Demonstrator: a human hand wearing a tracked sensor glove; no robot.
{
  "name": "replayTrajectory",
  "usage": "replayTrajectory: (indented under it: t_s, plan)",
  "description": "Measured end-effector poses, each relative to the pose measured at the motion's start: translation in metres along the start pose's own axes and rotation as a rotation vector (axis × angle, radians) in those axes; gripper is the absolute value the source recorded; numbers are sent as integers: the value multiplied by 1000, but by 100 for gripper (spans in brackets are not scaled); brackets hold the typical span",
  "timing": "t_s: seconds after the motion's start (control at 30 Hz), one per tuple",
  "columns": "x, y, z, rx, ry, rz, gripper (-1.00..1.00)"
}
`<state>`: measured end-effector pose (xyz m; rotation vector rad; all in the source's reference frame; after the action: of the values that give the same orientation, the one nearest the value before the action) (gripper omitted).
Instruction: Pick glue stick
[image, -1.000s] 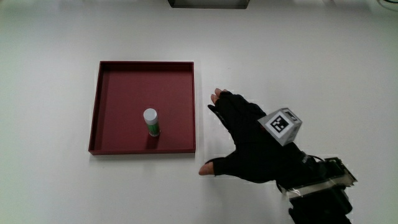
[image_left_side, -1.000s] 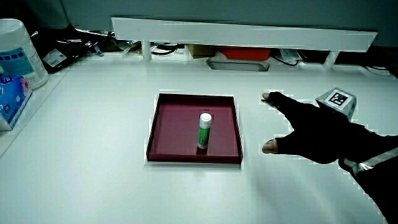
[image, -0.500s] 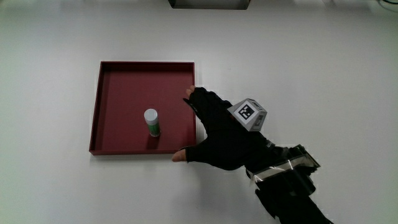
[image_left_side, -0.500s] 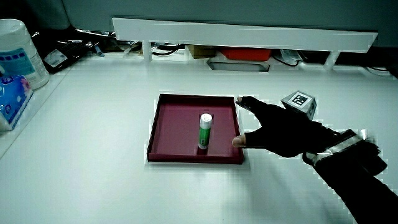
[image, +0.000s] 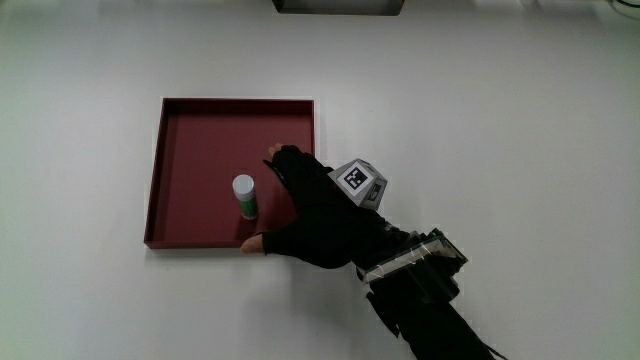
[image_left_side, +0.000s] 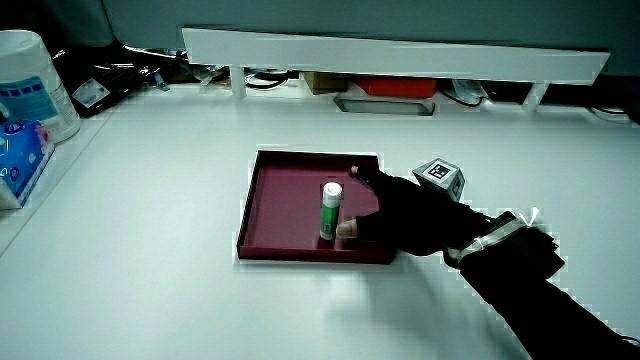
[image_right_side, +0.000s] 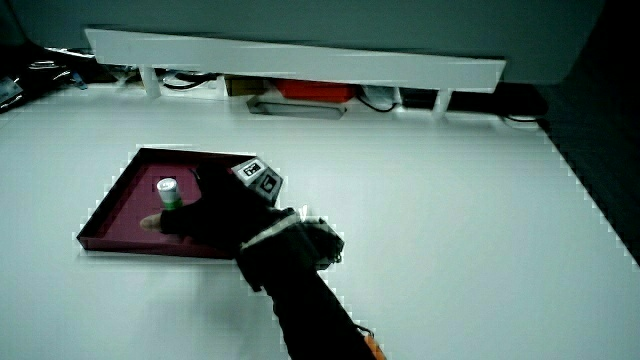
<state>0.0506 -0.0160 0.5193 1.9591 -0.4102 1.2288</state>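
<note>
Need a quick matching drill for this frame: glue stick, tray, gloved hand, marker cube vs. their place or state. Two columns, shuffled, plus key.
Things:
1. glue stick
2. red tray
3. hand
4. patterned cube

Place or state:
A. lies on the white table, holds one item
B. sits on the back of the glove
C. stands upright inside the tray
D. fingers spread, over the tray beside the glue stick, holding nothing

Pairs: 1-C, 2-A, 3-D, 4-B

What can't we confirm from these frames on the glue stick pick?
- Contact: in the main view the hand sits beside the glue stick, fingers spread; touching or not, unclear.
- Stick's lower body: in a side view the hand covers it.
- Tray floor under the hand: hidden in the main view.
</note>
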Motion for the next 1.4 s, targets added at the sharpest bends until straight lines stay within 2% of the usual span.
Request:
replayTrajectory:
  t_s: [0.03, 0.07, 0.23, 0.27, 0.3, 0.37, 0.4, 0.43, 0.47, 0.5, 0.53, 0.6, 0.63, 0.67, 0.7, 0.73, 0.9, 1.1, 1.4]
  plan:
    - [3, 3, -1, 4, -7, 1, 0]
    - [2, 4, -2, -61, 49, -17, 0]
    - [10, 9, -8, -63, 72, -11, 0]
    - [14, 10, -9, 0, 37, -22, 0]
    - [14, 11, -10, -65, 77, -22, 0]
    - [13, 13, -13, -66, 93, -37, 0]
    - [13, 14, -14, 4, 56, -21, 0]
    - [17, 17, -16, -1, 60, -34, 0]
    - [13, 17, -17, -1, 71, -29, 0]
    - [15, 19, -19, -76, 118, -33, 0]
    - [16, 20, -19, -6, 76, -32, 0]
    - [18, 22, -20, 10, 69, -33, 0]
    - [13, 21, -19, -64, 119, -25, 0]
    - [7, 18, -18, 17, 80, -15, 0]
    - [15, 21, -20, 16, 93, -15, 0]
    - [15, 21, -20, -33, 145, -6, 0]
    - [18, 18, -18, 68, 182, 26, 14]
    - [22, 15, -18, 151, 224, 49, 31]
    - [23, 14, -21, 199, 274, 39, 57]
